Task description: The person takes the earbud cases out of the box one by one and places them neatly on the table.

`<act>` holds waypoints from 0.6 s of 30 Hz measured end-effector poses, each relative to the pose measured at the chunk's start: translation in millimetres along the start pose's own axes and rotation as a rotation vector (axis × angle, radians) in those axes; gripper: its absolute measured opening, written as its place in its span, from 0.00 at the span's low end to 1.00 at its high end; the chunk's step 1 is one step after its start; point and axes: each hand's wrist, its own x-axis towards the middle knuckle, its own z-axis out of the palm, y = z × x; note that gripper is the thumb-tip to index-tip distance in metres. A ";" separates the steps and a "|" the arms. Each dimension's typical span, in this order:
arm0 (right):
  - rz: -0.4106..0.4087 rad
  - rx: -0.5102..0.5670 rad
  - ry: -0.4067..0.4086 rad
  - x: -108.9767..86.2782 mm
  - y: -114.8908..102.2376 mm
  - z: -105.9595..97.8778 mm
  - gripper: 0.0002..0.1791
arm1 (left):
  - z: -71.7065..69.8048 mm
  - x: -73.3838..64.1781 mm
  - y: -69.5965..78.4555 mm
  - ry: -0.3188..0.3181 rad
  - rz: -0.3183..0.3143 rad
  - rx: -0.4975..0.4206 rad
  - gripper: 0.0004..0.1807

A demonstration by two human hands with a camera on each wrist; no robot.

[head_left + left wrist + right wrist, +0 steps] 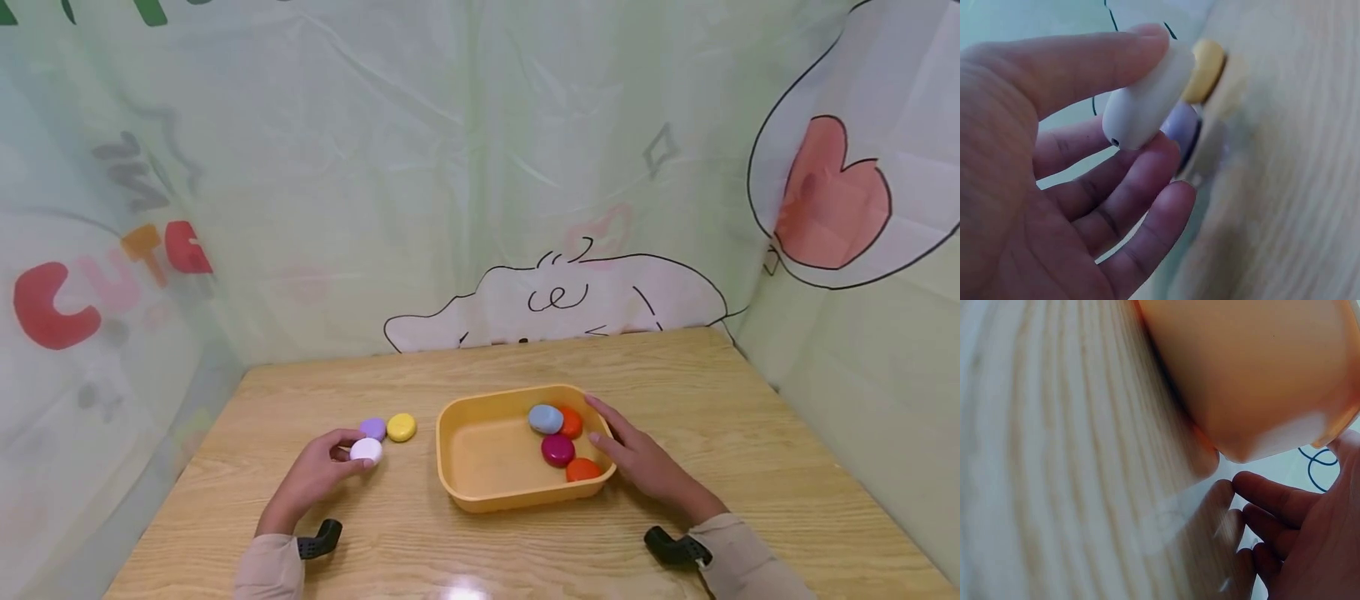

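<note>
My left hand [318, 471] pinches a white flat round bead [366, 452] between thumb and fingers. A small hole shows in the bead's edge [1129, 119] in the left wrist view. Close beyond it on the table lie a purple bead [372, 428] and a yellow bead [401, 427]. My right hand [648, 467] rests at the right end of a yellow-orange tray [480, 502], thumb over the rim and fingers extended along the outside. Inside the tray's right half are a light blue bead [545, 418], a dark magenta bead [558, 450] and two orange-red beads [582, 471].
The wooden table [405, 550] reaches back to a printed curtain [337, 250], which also hangs along both sides. A black wrist-camera mount [321, 540] sits at the left wrist, and another mount [675, 548] at the right.
</note>
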 end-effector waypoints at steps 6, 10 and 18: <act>-0.012 0.000 0.005 1.4 -2.4 -0.9 0.33 | 1.4 3.6 -9.1 0.001 -0.014 0.037 0.27; -0.016 0.005 0.007 1.8 -2.3 -0.3 0.33 | 3.1 4.7 -11.7 0.003 -0.018 0.075 0.27; -0.010 0.006 0.008 1.6 -0.1 1.8 0.33 | 4.1 2.8 -11.3 0.015 -0.006 0.080 0.27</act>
